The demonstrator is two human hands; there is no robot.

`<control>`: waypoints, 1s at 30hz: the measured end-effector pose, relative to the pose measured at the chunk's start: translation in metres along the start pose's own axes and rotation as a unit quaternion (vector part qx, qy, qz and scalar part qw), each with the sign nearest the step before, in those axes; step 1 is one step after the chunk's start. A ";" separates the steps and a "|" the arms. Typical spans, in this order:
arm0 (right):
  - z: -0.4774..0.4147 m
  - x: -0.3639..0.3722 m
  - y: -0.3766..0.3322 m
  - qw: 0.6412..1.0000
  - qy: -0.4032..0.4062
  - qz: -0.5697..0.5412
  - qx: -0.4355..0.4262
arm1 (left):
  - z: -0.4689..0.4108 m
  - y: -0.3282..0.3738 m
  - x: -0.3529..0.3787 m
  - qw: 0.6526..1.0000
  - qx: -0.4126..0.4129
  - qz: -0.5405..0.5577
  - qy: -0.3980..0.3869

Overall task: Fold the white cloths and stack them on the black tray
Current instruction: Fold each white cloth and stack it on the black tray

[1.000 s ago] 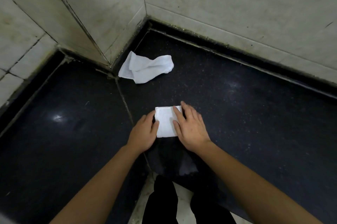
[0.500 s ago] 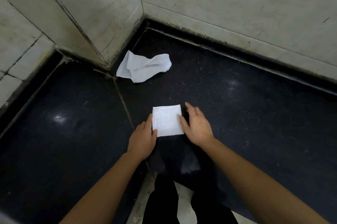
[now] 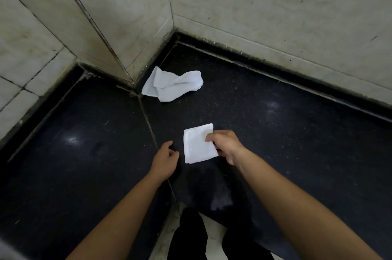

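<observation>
One cloth [image 3: 197, 145] pinched folded in our right hand [image 3: 227, 147], left hand [image 3: 164, 160] slack at nine o'clock, we must next find the unseen tray.

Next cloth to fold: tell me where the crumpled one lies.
Head view, upper middle: the crumpled cloth lies on the dark surface at the foot of the wall corner, beyond the folded cloth in the right hand.

Two white cloths [image 3: 199, 145] on speckled black counter [image 3: 275, 132], veined off-white wall tiles [image 3: 275, 9].
</observation>
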State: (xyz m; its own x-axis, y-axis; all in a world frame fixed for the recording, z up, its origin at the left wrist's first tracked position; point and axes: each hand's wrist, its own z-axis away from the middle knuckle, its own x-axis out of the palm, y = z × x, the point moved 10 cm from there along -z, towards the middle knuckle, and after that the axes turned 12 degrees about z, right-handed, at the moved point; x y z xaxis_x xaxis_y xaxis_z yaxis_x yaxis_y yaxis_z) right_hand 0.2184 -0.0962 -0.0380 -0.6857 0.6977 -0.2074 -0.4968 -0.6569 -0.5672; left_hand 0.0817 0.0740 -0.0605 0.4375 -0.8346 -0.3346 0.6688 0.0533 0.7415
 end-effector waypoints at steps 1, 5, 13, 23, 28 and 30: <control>0.007 -0.002 -0.007 1.000 -0.009 -0.002 -0.007 | 0.002 0.000 -0.003 0.998 -0.031 0.055 0.004; 0.040 -0.018 -0.039 0.998 -0.020 -0.012 -0.050 | 0.013 0.018 0.004 0.966 -0.116 0.223 -0.054; 0.110 -0.073 -0.056 0.989 -0.030 -0.094 -0.111 | 0.038 0.099 0.074 0.882 -0.138 0.345 -0.291; 0.162 -0.167 0.056 0.967 0.092 -0.230 -0.063 | 0.093 0.170 0.181 0.882 -0.087 0.232 -0.402; 0.213 -0.206 0.098 0.941 0.109 -0.305 -0.098 | 0.157 0.202 0.224 0.877 -0.045 0.209 -0.430; 0.236 -0.226 0.117 0.933 0.117 -0.320 -0.117 | 0.187 0.211 0.245 0.871 -0.036 0.207 -0.443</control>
State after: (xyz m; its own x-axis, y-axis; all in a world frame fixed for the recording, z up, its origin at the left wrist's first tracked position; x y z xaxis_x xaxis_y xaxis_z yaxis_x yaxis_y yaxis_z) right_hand 0.1895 -0.3977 0.1305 -0.1389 0.9870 0.0807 -0.6160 -0.0223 -0.7874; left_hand 0.2177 -0.2221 0.1228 0.0361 -0.8292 0.5577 0.6141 0.4587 0.6422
